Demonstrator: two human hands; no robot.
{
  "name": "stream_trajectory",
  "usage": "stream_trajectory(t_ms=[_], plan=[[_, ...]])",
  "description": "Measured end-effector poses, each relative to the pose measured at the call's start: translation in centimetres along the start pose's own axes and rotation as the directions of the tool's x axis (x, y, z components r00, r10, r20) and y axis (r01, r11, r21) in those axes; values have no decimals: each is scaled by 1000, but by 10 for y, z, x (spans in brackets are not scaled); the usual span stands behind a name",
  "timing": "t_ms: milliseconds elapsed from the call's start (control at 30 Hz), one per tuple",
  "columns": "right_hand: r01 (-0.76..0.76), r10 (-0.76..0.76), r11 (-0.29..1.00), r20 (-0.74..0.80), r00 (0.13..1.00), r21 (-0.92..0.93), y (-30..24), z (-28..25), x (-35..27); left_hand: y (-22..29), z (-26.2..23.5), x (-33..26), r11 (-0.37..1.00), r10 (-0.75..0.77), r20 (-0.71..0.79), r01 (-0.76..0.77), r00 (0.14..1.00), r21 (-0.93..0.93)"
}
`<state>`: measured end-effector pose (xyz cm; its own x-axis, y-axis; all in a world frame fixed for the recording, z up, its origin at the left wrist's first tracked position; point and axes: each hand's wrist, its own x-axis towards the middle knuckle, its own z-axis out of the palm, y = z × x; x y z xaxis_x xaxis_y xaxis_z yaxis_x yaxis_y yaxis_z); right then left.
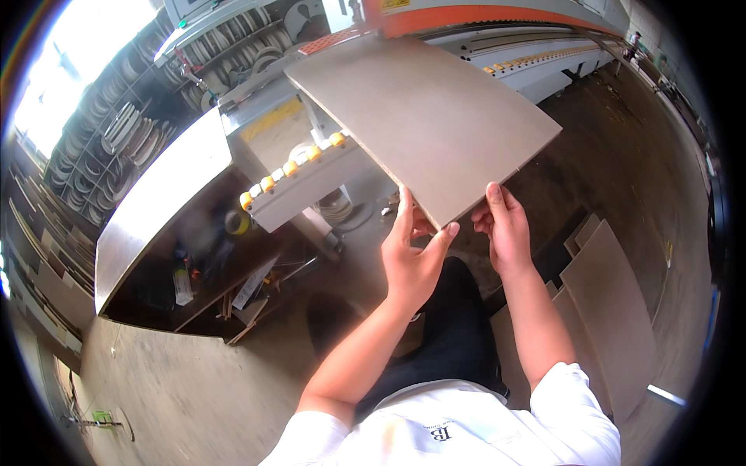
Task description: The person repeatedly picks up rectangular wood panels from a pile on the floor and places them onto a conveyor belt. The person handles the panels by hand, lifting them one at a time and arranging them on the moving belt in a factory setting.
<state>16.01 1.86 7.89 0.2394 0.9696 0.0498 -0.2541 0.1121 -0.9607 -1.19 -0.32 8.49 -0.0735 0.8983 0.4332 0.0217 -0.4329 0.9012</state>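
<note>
A flat grey-brown board point(435, 116) stretches from my hands to the machine point(443, 17) with the orange stripe, where its far end lies. My left hand point(416, 252) grips the near left corner, thumb on the front edge and fingers along the side. On the near edge, further right, my right hand point(503, 229) holds the board with the thumb at its rim and the fingers curled below. The undersides of both grips are partly hidden by the board.
Left of the board runs a roller arm point(291, 175) with yellow rollers. A metal-topped bench point(167, 206) with a cluttered shelf stands at left. Larger panels point(610, 299) lean at my right. Coiled edging strips point(132, 128) fill racks behind.
</note>
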Motion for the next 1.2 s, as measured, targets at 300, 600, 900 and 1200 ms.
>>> stream_trajectory(t_ms=[300,600,900,1200], plan=[[-46,48,966,1,999,-256,67,-50,-29,-47,15,-1,988,-101,241,69,965,138],[32,-23,761,23,999,-647,177,-120,-156,-150,7,-113,876,-477,423,381,770,294],[-362,-15,614,-469,883,-702,151,-243,-162,-140,86,-173,870,-101,795,-335,598,362],[-674,-210,-79,-649,731,-734,146,-480,-187,-143,92,-175,921,32,792,-325,609,213]])
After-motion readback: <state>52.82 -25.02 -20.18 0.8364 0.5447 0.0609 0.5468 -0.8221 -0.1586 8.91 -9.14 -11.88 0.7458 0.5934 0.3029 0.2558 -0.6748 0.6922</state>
